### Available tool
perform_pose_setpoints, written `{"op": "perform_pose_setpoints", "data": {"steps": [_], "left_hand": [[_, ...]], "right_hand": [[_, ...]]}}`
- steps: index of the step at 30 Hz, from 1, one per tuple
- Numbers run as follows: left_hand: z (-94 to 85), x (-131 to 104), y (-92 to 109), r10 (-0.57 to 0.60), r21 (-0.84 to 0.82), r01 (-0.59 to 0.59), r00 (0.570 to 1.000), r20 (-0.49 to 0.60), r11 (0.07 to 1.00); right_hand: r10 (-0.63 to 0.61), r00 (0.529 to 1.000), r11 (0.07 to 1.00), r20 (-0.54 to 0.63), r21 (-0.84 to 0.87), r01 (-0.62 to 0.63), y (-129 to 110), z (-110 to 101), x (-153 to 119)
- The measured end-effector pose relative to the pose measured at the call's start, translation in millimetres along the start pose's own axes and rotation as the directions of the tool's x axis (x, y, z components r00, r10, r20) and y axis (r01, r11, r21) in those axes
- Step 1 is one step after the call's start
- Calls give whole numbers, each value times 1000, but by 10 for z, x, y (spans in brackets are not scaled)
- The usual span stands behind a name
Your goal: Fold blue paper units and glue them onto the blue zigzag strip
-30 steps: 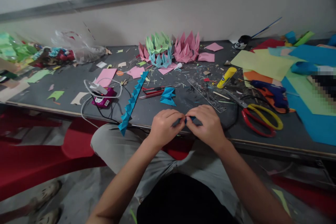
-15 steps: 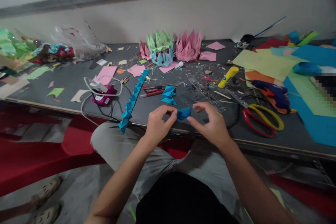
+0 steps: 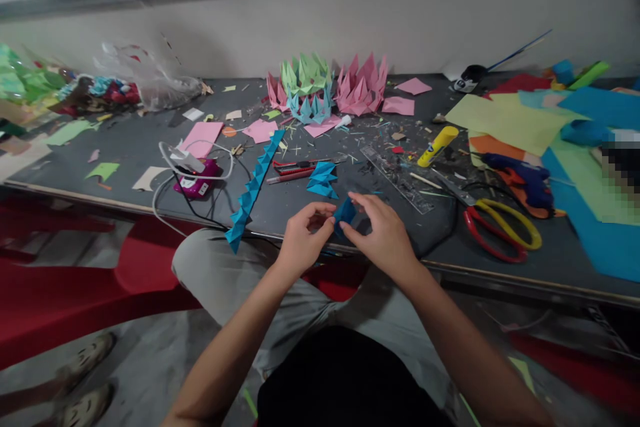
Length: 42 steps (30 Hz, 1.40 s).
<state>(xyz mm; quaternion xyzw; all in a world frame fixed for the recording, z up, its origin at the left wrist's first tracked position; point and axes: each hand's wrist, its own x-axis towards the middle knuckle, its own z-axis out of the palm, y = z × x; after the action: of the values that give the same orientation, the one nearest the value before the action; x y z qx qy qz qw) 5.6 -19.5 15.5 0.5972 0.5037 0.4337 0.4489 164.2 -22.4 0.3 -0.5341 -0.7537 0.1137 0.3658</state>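
A small folded blue paper (image 3: pixel 345 215) is held between both hands near the table's front edge. My left hand (image 3: pixel 309 232) pinches its left side with thumb and fingertips. On its right side, my right hand (image 3: pixel 377 227) has thumb and forefinger against the paper. Just beyond lie several folded blue pieces (image 3: pixel 323 180), beside a red box cutter (image 3: pixel 300 167). To the left, a long zigzag strip of joined blue pieces (image 3: pixel 254 187) reaches past the table edge.
Pink, green and light blue paper crowns (image 3: pixel 361 85) stand at the back. Scissors (image 3: pixel 500 227), a glue stick (image 3: pixel 438 145), a glue gun (image 3: pixel 523 180) and a clear ruler (image 3: pixel 395 179) lie right. A purple adapter (image 3: pixel 197 183) with cables sits left. A person's feet (image 3: pixel 90 383) show bottom left.
The small blue paper has tilted more upright. My right hand has moved left and closed its fingers onto the paper's right side. My left hand has barely moved.
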Motion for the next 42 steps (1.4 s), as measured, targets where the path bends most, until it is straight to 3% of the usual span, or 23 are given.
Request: {"op": "perform_pose_setpoints", "data": {"steps": [6, 11, 16, 21, 27, 37, 42], "left_hand": [[-26, -21, -11, -31, -13, 32, 999, 38, 999], [-72, 1, -53, -34, 164, 16, 994, 108, 986], [-122, 151, -105, 97, 469, -138, 989, 110, 873], [-131, 293, -183, 123, 572, -239, 964, 234, 784], [-145, 339, -216, 105, 648, -306, 938, 330, 697], [-160, 456, -218, 93, 643, -324, 926, 366, 694], [-185, 444, -191, 88, 625, -359, 903, 420, 693]], "right_hand": [[-8, 1000, 1000, -20, 18, 8, 22, 4, 51], [72, 985, 989, 155, 120, -91, 46, -96, 175], [73, 898, 964, 433, 200, -174, 181, -136, 356], [-3, 806, 973, 591, 188, -134, 283, -61, 498], [-109, 815, 993, 569, 95, 66, 313, 4, 547], [-251, 832, 967, 495, 171, 191, 444, 61, 570], [-292, 804, 956, 519, 164, 241, 426, 51, 520]]}}
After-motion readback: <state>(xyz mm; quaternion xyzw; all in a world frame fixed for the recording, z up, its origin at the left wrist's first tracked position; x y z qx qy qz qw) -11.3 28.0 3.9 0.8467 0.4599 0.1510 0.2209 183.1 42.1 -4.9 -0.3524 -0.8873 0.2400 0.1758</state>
